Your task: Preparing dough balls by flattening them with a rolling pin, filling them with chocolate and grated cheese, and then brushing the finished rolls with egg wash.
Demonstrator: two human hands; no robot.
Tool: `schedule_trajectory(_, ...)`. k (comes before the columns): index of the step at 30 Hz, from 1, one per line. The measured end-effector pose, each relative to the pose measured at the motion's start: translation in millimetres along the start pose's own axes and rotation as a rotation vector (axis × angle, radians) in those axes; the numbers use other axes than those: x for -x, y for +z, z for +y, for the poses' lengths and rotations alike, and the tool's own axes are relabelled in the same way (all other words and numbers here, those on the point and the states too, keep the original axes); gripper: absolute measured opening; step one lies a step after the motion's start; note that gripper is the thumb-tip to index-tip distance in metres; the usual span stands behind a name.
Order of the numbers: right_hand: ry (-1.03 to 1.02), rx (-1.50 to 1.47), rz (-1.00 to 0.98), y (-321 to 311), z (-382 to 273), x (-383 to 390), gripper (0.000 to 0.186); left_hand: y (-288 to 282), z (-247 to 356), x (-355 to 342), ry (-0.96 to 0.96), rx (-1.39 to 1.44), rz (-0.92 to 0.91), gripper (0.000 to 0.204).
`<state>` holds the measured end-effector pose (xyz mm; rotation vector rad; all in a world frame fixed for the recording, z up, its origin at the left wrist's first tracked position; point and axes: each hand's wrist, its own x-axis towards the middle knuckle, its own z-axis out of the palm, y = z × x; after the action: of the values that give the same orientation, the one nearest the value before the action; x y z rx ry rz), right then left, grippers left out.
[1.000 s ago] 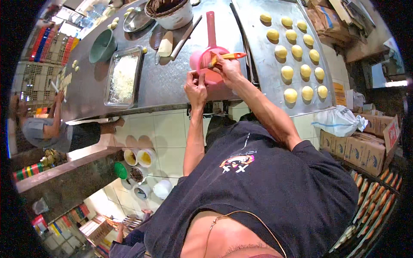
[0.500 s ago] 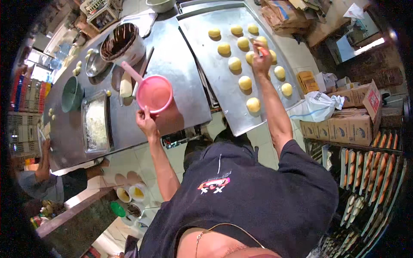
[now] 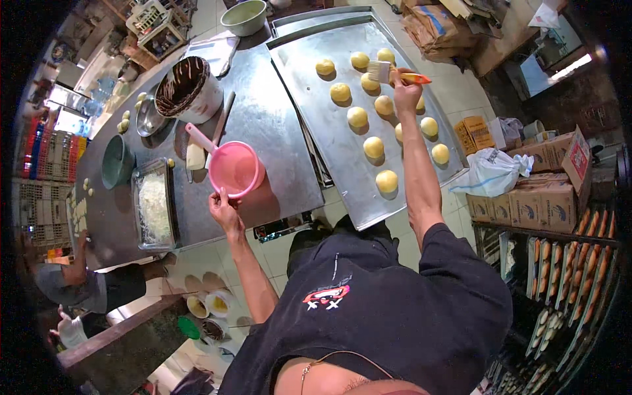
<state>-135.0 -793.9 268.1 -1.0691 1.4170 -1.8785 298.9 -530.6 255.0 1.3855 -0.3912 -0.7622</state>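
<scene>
My left hand (image 3: 226, 214) pinches the near rim of a pink plastic dipper (image 3: 236, 168), held tilted at the steel table's right part; its handle points away to the left. In my right hand (image 3: 405, 95) is a pastry brush with an orange handle (image 3: 415, 78). Its pale bristles (image 3: 379, 71) are at a yellow dough ball (image 3: 370, 82) toward the back of the metal tray (image 3: 322, 125). Whether they touch it I cannot tell. Several round dough balls sit spaced out on this tray, some partly hidden by my right hand and forearm.
On the steel table (image 3: 283, 148) stand a chocolate-smeared bucket (image 3: 204, 99), a green bowl (image 3: 117, 161) and a glass dish of white shreds (image 3: 155, 207). Cardboard boxes (image 3: 546, 204) and a rack of filled trays (image 3: 559, 270) are at right. Another person's arm (image 3: 79, 260) is at far left.
My right hand has turned and shifted slightly, so the brush now shows clearly, its bristles pointing left. My left hand still holds the dipper. The whole view has shifted a little.
</scene>
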Motion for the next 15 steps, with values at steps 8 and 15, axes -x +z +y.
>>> schedule_trajectory(8,-0.341,0.375,0.006,-24.7,-10.9,-1.7,0.008,-1.7,-2.7,-3.2,-0.005,-0.046,-0.027,0.016)
schedule_trajectory(15,-0.411,0.717,-0.194,-55.8,-24.1,32.1,0.007,5.8,1.0,-9.8,-0.014,-0.018,-0.005,0.017)
